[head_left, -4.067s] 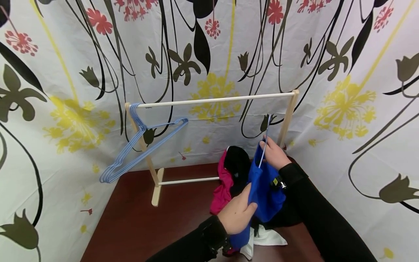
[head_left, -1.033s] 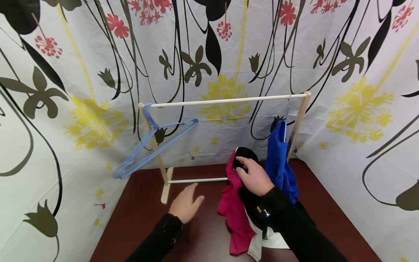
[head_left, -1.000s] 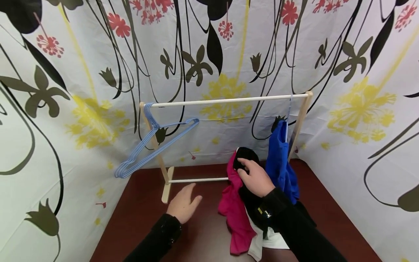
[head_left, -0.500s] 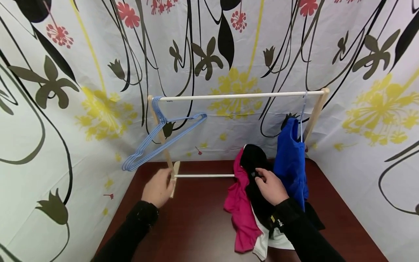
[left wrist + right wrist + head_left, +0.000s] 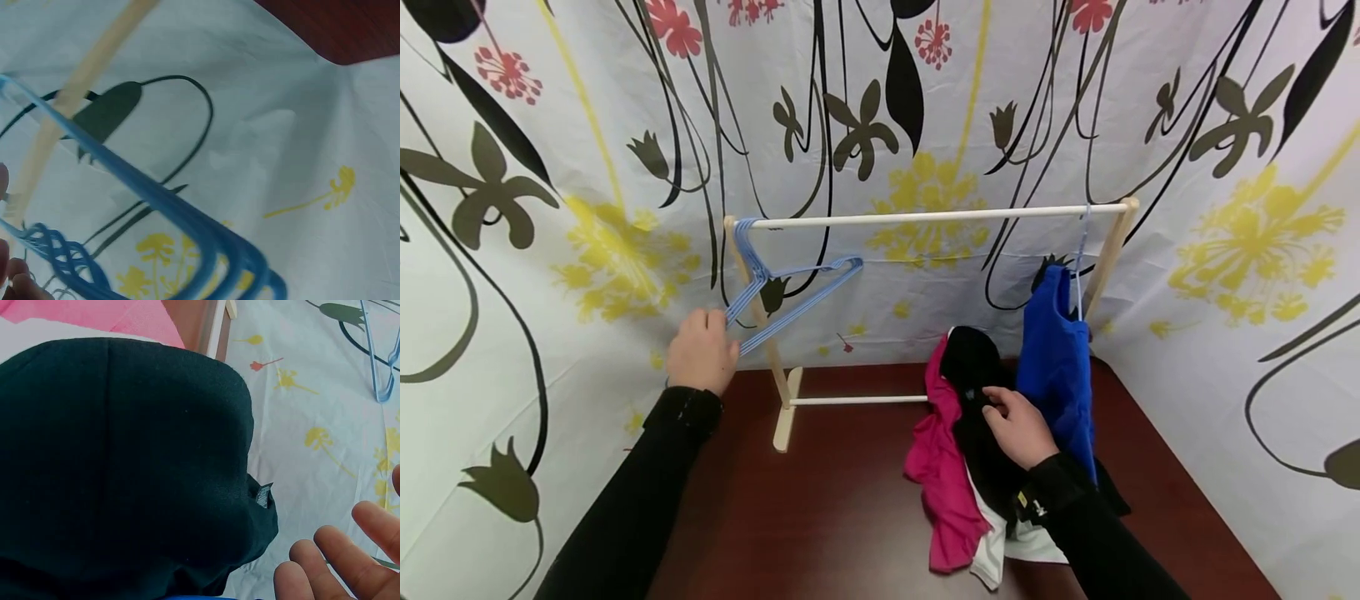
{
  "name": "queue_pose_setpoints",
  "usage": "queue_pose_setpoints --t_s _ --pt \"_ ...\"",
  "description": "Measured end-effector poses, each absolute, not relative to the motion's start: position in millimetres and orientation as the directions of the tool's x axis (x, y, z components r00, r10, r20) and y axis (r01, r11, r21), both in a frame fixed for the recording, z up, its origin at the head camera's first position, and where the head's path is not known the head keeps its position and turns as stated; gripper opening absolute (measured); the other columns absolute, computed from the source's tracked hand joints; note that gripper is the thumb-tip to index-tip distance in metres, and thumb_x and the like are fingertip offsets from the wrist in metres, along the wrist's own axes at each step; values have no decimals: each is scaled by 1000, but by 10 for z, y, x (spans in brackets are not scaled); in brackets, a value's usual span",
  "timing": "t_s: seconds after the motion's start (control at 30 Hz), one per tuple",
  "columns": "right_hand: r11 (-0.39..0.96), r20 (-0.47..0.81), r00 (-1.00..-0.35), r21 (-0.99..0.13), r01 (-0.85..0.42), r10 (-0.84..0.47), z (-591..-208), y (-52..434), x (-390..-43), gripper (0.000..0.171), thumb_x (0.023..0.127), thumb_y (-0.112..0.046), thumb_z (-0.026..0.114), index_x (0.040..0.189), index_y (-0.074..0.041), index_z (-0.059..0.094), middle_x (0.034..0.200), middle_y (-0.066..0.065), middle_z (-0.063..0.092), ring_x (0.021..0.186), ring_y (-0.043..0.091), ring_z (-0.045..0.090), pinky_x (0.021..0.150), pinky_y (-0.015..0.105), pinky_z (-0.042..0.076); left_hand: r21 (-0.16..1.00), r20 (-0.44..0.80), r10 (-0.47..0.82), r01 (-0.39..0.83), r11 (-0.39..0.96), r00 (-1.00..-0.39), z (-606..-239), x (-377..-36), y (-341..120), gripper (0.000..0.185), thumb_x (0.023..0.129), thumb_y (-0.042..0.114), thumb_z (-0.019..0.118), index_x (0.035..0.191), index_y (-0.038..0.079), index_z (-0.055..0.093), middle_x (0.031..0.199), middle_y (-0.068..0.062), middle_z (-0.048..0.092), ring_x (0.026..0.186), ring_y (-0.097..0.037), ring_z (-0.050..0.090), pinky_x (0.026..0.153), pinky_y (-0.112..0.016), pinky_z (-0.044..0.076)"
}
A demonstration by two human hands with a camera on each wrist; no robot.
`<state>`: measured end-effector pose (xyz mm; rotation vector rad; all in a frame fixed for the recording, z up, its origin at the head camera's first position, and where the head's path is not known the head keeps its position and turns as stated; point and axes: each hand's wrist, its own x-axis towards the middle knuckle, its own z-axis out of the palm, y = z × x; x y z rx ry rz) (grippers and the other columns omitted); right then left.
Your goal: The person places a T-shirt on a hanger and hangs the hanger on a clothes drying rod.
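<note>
My left hand is at the light blue clothes hangers on the left of the rack, fingers bent over their sloping bars. In the left wrist view, fingertips show at the left edge beside the bunched hangers; most of that hand is out of frame. Relaxed and holding nothing, my right hand hovers over a black garment. The right wrist view shows its spread fingers beside the black cloth, which bears a small label.
A wooden rack with a white top rail stands on the dark red-brown table. From its right end hangs a blue garment on a hanger. Pink cloth and white cloth lie with the black garment. A flowered curtain surrounds everything.
Earlier both hands were putting the blue garment on a hanger; it now hangs on the rail. Since then my left hand has moved left and up to the hangers, while the right lingers by the black garment.
</note>
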<state>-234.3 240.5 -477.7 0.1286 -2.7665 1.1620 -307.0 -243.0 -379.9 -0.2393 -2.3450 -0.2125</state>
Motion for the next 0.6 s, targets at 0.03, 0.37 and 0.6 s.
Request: queue_pose_setpoints --t_s 0.03,0.37,0.6 --pt "697 161 -987 -705 -132 -25 -4788 2406 -2345 41 106 -22 50 144 -6 52 135 18 56 119 35 56 98 51 43 76 714 111 234 969 -691 -3810 -3087 -2457 39 85 6 78 114 -7 54 103 -25 54 90 -44 55 61 -54 49" --pt "671 160 -986 -727 -146 -40 -4814 2367 -2305 37 105 -18 52 139 -4 57 130 16 59 114 31 59 93 47 46 67 712 120 237 969 -692 -3875 -2992 -2480 13 90 0 63 99 -5 56 96 -24 54 86 -43 54 58 -54 46" --pt "656 167 -984 -737 -163 -57 -4811 2392 -2286 35 104 -18 53 137 -5 59 129 13 60 113 29 60 93 47 47 330 503 21 214 919 -864 -3752 -2882 -2236 7 87 7 53 88 8 47 78 -12 51 60 -30 49 48 -43 35"
